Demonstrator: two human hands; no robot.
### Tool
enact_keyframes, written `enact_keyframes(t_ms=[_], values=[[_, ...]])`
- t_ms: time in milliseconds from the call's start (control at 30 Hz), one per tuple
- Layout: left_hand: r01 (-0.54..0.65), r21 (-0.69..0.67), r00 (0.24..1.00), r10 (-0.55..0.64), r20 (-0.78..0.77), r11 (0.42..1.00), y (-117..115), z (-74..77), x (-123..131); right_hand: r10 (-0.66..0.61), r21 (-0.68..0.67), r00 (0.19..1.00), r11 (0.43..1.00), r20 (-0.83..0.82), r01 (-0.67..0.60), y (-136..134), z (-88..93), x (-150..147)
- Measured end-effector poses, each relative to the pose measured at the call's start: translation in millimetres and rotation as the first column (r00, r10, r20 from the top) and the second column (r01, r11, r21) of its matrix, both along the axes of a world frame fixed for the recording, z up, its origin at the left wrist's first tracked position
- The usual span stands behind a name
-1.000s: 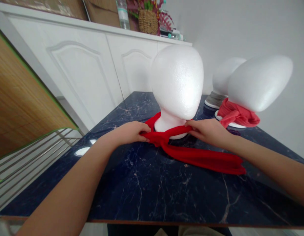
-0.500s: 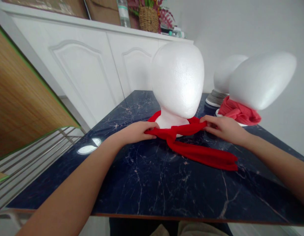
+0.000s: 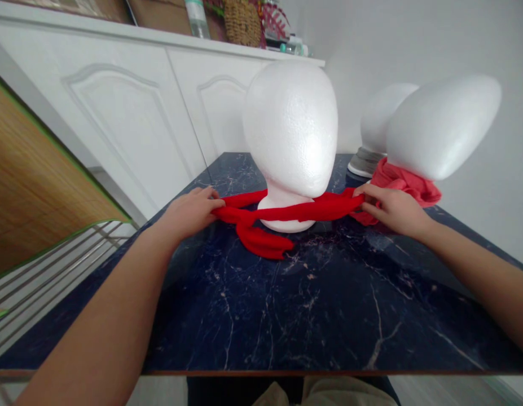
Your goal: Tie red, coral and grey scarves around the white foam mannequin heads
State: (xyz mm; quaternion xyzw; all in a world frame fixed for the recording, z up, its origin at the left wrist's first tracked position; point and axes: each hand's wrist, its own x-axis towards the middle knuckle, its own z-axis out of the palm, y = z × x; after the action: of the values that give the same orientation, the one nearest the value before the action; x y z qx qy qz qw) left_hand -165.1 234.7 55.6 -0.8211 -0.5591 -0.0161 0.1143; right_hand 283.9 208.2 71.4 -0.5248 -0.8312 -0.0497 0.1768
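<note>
A white foam head (image 3: pixel 291 127) stands on the dark marble table (image 3: pixel 286 316). A red scarf (image 3: pixel 286 213) runs round its neck and is stretched across the front of its base. My left hand (image 3: pixel 189 211) grips the scarf's left end, fingers closed on the cloth. My right hand (image 3: pixel 390 207) pinches the right end, just in front of a second foam head. A loose fold of the scarf (image 3: pixel 261 242) lies on the table below the base.
A second foam head (image 3: pixel 441 132) with a pinkish-red scarf (image 3: pixel 407 186) stands at the right, a third head (image 3: pixel 382 121) behind it. White cabinets (image 3: pixel 130 118) with a basket (image 3: pixel 242 22) and bottle on top line the back. A wire rack (image 3: pixel 45 270) sits at left.
My hands have pulled apart, left going left and right going right. The scarf is now drawn taut across the head's base, and the long tail on the table has shortened to a small fold.
</note>
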Motion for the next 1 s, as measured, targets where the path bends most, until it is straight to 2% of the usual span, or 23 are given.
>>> enact_keyframes(t_ms=[133,200,333,567,633,700,767,833,900,933,967,1000], values=[[-0.144,0.179,0.987,0.153,-0.042,0.973,-2,-8.8,1,0.137,0.023,0.990,0.990,0.017,-0.137,7,-6.2,12],[-0.182,0.208,0.981,0.192,-0.026,0.961,-1,-13.8,3,0.191,0.047,0.980,0.980,0.049,-0.193,9,-6.7,16],[-0.273,0.239,0.962,0.271,0.044,0.932,3,-21.8,0,0.208,0.097,0.970,0.971,0.124,-0.220,9,-3.7,21],[-0.402,0.308,0.915,0.388,0.110,0.862,0,-27.9,-7,0.144,0.112,0.986,0.982,0.086,-0.153,14,0.6,35],[-0.424,0.290,0.906,0.397,0.150,0.858,-3,-27.2,-7,0.091,0.101,0.996,0.991,0.019,-0.093,13,1.7,38],[-0.457,0.246,0.883,0.401,0.244,0.855,-5,-23.6,-7,0.023,0.077,0.989,0.997,-0.144,-0.012,10,3.7,38],[-0.468,0.209,0.850,0.373,0.373,0.858,-7,-16.8,-3,-0.044,0.016,0.916,0.998,-0.400,0.054,7,7.0,34],[-0.437,0.213,0.835,0.306,0.458,0.874,-8,-8.9,6,-0.092,-0.078,0.747,0.995,-0.659,0.054,5,11.8,28],[-0.319,0.227,0.822,0.150,0.549,0.920,-7,-3.3,21,-0.141,-0.155,0.552,0.988,-0.822,0.022,4,17.7,24],[-0.227,0.211,0.793,0.055,0.606,0.951,-7,-2.3,30,-0.144,-0.163,0.490,0.987,-0.860,0.005,3,20.6,24],[-0.124,0.186,0.748,-0.031,0.663,0.975,-7,-2.7,39,-0.120,-0.141,0.492,0.990,-0.862,-0.005,3,23.4,24],[-0.021,0.151,0.692,-0.095,0.715,0.988,-6,-4.6,50,-0.072,-0.093,0.551,0.996,-0.831,-0.010,2,25.9,24]])
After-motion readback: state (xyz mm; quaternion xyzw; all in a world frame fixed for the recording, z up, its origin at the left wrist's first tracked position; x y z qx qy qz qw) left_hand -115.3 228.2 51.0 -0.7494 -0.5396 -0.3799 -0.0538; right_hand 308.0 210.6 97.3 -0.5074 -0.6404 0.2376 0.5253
